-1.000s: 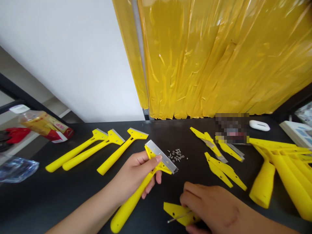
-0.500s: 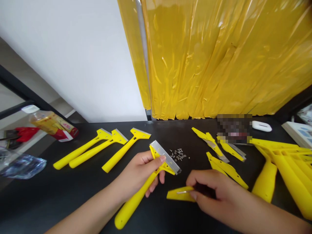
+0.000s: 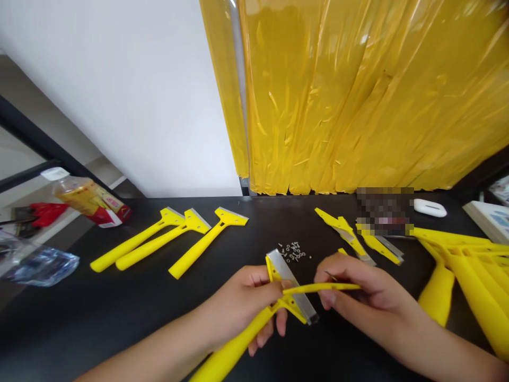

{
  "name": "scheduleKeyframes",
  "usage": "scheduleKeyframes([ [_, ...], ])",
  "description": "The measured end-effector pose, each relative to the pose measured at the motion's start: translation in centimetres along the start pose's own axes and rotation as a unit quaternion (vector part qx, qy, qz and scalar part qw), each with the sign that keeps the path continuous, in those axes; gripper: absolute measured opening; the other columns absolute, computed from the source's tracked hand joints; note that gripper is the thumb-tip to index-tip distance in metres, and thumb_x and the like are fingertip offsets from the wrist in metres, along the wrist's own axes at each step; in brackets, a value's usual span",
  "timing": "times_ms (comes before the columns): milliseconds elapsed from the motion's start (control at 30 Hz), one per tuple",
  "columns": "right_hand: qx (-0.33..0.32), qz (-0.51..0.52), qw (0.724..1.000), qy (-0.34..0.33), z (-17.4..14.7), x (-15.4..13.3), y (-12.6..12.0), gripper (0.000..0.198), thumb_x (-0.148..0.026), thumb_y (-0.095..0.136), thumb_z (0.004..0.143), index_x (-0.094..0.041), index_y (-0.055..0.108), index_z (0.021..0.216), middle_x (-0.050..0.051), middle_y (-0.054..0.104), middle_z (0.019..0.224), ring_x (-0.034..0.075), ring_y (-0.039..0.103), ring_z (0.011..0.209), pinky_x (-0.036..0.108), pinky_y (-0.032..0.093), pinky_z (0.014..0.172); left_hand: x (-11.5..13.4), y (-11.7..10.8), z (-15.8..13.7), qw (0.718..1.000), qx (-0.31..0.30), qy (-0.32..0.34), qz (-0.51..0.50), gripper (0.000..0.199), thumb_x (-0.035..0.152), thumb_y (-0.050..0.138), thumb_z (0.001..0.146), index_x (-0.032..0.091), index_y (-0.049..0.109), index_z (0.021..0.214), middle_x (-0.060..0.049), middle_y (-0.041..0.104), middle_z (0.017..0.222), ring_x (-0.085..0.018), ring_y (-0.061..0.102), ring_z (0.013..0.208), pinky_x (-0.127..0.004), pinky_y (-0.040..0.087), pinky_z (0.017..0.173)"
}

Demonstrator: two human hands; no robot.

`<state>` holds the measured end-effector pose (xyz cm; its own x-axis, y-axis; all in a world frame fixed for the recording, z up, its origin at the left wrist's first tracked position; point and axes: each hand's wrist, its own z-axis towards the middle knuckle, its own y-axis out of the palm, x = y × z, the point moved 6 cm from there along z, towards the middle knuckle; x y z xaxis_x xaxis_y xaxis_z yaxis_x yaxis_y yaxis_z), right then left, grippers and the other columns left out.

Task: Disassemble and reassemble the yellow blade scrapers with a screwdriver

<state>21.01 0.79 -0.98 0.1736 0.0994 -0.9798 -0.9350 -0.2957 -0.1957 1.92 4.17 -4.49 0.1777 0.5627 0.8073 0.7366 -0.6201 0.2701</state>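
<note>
My left hand [image 3: 248,294] is closed round the neck of a yellow scraper [image 3: 234,347], whose head is turned up with a metal blade [image 3: 292,286] lying on it. Between the fingers of my right hand [image 3: 363,284] is a yellow plastic cover plate [image 3: 312,288], seen edge-on above the blade. Its left end reaches my left thumb. A thin metal piece [image 3: 331,275] also sticks out from my right fingers; its kind is unclear. Just beyond the scraper head lies a scatter of small screws and nuts [image 3: 293,252].
Three yellow scrapers with blades [image 3: 207,241] lie at the left. More cover plates [image 3: 342,233] and blades lie at the back right, near a white case [image 3: 430,208]. Several yellow handles [image 3: 469,270] are heaped far right. A bottle [image 3: 93,199] lies at the far left.
My right hand has raised the cover plate from near the table and turned it edge-on above the blade. The scraper in my left hand has moved right and towards me.
</note>
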Motion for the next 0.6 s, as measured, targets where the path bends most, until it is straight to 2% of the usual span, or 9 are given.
scheduleKeyframes([
  [33, 0.000, -0.034, 0.999, -0.040, 0.0, -0.5, 0.0, 0.010, -0.032, 0.063, 0.108, -0.033, 0.072, 0.112, -0.001, 0.070, 0.095, 0.015, 0.062, 0.085, 0.029, 0.049, 0.077, -0.1, 0.1, 0.0, 1.000, -0.002, -0.009, 0.000, 0.032, 0.048, 0.064, 0.099, 0.017, 0.067, 0.093, -0.003, 0.070, 0.063, -0.009, 0.051, 0.037, -0.015, 0.045, 0.031],
  [100, -0.008, -0.076, 0.991, -0.111, 0.0, -1.4, 0.2, 0.028, -0.023, 0.061, 0.108, -0.040, 0.074, 0.125, -0.001, 0.073, 0.097, 0.015, 0.065, 0.089, 0.030, 0.051, 0.084, -0.2, 0.1, 0.0, 1.000, -0.006, -0.026, -0.011, 0.031, 0.048, 0.064, 0.098, 0.017, 0.068, 0.095, -0.004, 0.070, 0.063, -0.009, 0.050, 0.036, -0.015, 0.045, 0.030],
  [167, -0.009, -0.087, 0.985, -0.147, 0.0, -1.9, 0.3, 0.038, -0.018, 0.062, 0.106, -0.044, 0.073, 0.132, -0.003, 0.072, 0.093, 0.014, 0.066, 0.086, 0.030, 0.052, 0.083, -0.1, 0.0, 0.0, 0.999, -0.005, -0.033, -0.031, 0.030, 0.046, 0.064, 0.099, 0.017, 0.068, 0.096, -0.004, 0.070, 0.062, -0.009, 0.049, 0.036, -0.015, 0.044, 0.030],
  [333, 0.033, -0.107, 0.983, -0.147, 0.1, -1.9, 0.3, 0.042, -0.017, 0.064, 0.104, -0.045, 0.074, 0.133, -0.003, 0.069, 0.087, 0.011, 0.066, 0.081, 0.022, 0.052, 0.071, 0.1, 0.1, -0.2, 0.999, -0.018, -0.035, -0.028, 0.032, 0.047, 0.065, 0.099, 0.016, 0.070, 0.101, -0.004, 0.070, 0.062, -0.009, 0.050, 0.036, -0.015, 0.045, 0.031],
  [600, 0.001, -0.060, 0.990, -0.131, 0.1, -1.4, 1.4, 0.045, -0.019, 0.075, 0.097, -0.042, 0.072, 0.136, 0.001, 0.073, 0.113, 0.016, 0.073, 0.099, 0.026, 0.059, 0.085, -0.4, 0.5, -0.3, 0.997, -0.037, -0.056, -0.025, 0.034, 0.050, 0.064, 0.098, 0.018, 0.071, 0.107, -0.003, 0.071, 0.064, -0.010, 0.051, 0.037, -0.016, 0.047, 0.032],
])
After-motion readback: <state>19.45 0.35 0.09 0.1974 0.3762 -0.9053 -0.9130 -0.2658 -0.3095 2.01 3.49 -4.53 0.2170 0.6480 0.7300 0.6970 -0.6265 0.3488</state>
